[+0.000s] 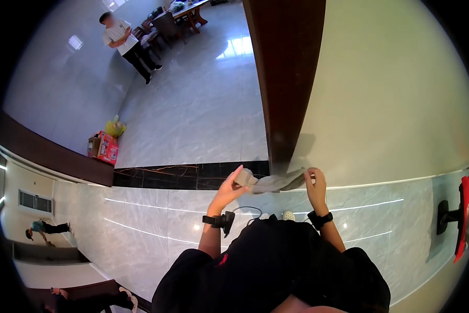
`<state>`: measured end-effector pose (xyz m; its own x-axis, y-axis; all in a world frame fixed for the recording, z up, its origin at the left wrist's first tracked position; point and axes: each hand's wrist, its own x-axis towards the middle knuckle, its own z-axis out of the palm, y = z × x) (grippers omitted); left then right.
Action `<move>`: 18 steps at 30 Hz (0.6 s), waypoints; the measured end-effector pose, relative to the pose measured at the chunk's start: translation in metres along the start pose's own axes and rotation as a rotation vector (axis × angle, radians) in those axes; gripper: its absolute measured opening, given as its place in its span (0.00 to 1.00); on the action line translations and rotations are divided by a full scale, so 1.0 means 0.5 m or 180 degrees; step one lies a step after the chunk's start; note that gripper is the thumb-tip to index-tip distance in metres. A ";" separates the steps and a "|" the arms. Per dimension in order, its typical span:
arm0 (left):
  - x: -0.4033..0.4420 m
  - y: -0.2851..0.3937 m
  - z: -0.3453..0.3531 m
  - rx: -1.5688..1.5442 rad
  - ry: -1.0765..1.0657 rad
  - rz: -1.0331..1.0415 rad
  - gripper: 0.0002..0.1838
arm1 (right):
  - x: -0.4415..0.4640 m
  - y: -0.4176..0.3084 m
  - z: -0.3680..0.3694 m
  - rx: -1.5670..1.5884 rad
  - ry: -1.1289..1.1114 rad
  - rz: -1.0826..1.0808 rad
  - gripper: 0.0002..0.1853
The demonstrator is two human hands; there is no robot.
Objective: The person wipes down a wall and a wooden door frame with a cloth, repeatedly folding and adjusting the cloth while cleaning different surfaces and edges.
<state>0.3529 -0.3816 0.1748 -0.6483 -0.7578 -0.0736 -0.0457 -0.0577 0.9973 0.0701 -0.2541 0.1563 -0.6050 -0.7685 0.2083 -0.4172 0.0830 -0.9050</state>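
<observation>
A crumpled grey cloth (276, 182) is stretched between my two hands in front of my body. My left hand (228, 192) grips its left end, with the fingers pointing up and the thumb along the cloth. At the other end, my right hand (316, 187) pinches a corner between thumb and fingertips. The cloth sags a little in the middle and hangs in the air above the floor near the doorway. Black straps circle both wrists, and a dark device (227, 223) sits on the left one.
A dark brown door frame (284, 68) rises ahead, beside a pale wall (386, 94). A black stone threshold (156, 177) crosses the doorway. Beyond it are a red box (107, 148), a standing person (127, 44) and a table with chairs. Other people are at left; a red-edged object (463, 219) stands right.
</observation>
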 end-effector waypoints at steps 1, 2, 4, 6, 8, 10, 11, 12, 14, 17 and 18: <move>0.002 -0.016 -0.011 -0.0004 -0.0010 0.0003 0.38 | 0.000 0.001 -0.015 -0.0621 0.0321 -0.0635 0.06; 0.006 -0.023 -0.023 0.0254 0.0191 -0.0402 0.34 | 0.000 0.005 -0.027 -0.1242 0.0642 -0.1267 0.07; 0.012 -0.042 -0.022 0.0004 0.0750 -0.0652 0.25 | -0.006 0.029 -0.035 -0.1041 0.0468 -0.1084 0.07; 0.030 -0.064 -0.032 -0.0082 0.0826 -0.0556 0.25 | -0.014 0.026 -0.041 -0.0837 0.0304 -0.0892 0.07; 0.045 -0.023 -0.021 -0.0267 0.0908 -0.0580 0.30 | -0.019 0.018 -0.054 -0.0529 -0.0418 0.0587 0.08; 0.065 -0.007 -0.013 -0.0399 0.0891 -0.0371 0.32 | -0.020 0.022 -0.060 -0.0259 -0.0287 0.0577 0.08; 0.075 0.003 -0.011 -0.0525 0.0886 -0.0189 0.35 | -0.018 0.024 -0.060 0.0019 -0.0179 0.0585 0.08; 0.073 0.045 0.005 -0.0563 0.0861 -0.0147 0.39 | -0.019 0.005 -0.070 0.0354 -0.0235 0.0786 0.07; 0.078 0.085 0.028 -0.0686 0.0890 0.0071 0.39 | -0.019 0.008 -0.079 0.0964 -0.0407 0.1021 0.07; 0.073 0.140 0.058 -0.0957 0.0807 0.0260 0.41 | -0.033 0.037 -0.096 0.1712 -0.0850 0.1616 0.08; 0.076 0.149 0.062 -0.1084 0.0691 0.0280 0.41 | -0.043 0.040 -0.094 0.2036 -0.0998 0.2089 0.09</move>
<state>0.3012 -0.3944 0.2465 -0.4614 -0.8869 -0.0232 0.2805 -0.1707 0.9446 0.0430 -0.2062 0.1511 -0.3388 -0.8343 -0.4349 0.4433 0.2662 -0.8559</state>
